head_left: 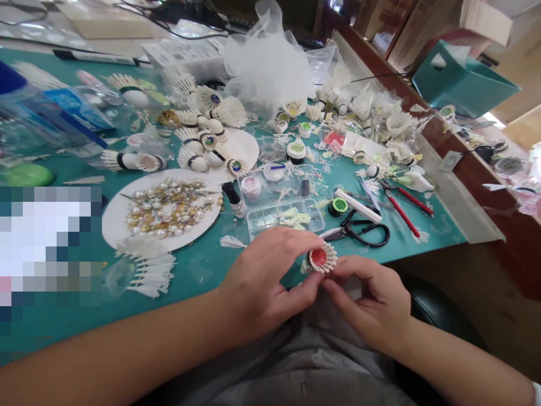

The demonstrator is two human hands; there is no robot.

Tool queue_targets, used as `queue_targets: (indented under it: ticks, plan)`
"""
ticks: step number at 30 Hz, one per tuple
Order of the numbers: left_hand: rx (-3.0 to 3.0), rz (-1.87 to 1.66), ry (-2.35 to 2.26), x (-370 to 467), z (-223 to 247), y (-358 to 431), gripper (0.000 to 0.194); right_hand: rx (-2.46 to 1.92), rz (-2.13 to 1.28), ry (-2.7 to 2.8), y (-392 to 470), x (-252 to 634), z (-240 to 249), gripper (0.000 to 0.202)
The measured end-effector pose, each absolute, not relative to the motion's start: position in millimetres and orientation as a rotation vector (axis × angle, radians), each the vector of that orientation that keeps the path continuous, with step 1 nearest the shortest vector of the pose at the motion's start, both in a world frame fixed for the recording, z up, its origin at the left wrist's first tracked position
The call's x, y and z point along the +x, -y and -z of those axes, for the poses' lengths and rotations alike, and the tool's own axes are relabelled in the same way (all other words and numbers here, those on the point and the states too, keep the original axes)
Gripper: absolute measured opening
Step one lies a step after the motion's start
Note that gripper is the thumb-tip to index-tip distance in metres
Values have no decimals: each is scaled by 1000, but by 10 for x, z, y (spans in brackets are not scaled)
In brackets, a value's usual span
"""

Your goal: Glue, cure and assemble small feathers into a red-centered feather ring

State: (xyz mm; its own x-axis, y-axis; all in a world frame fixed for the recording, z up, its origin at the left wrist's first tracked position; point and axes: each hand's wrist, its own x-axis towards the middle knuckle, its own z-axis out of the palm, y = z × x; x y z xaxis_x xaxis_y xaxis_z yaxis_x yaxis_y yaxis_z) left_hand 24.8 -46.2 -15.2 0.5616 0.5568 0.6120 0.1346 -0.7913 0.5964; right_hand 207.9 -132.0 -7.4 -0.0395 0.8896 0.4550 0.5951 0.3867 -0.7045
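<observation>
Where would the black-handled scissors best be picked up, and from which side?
Probably by the large handle loop, coming from the near right: its ring opens rightward for fingers, while the blades point left.

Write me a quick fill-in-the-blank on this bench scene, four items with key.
1. The shuttlecock in the left hand has a ____ center.
2. The scissors have ____ handles.
3. The plate under the pearl-like beads is ____.
4. The red-handled pliers lie to the ____ of the scissors, as the person sees it.

Missing words: red; black; white; right
</observation>
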Motion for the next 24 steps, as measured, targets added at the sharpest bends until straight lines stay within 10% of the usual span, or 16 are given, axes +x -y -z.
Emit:
queue_targets:
  ticks: [24]
  plan:
    - [2365,-1185,-524,186,190,443,24,-1079,-350,1875,1291,2170,84,39]
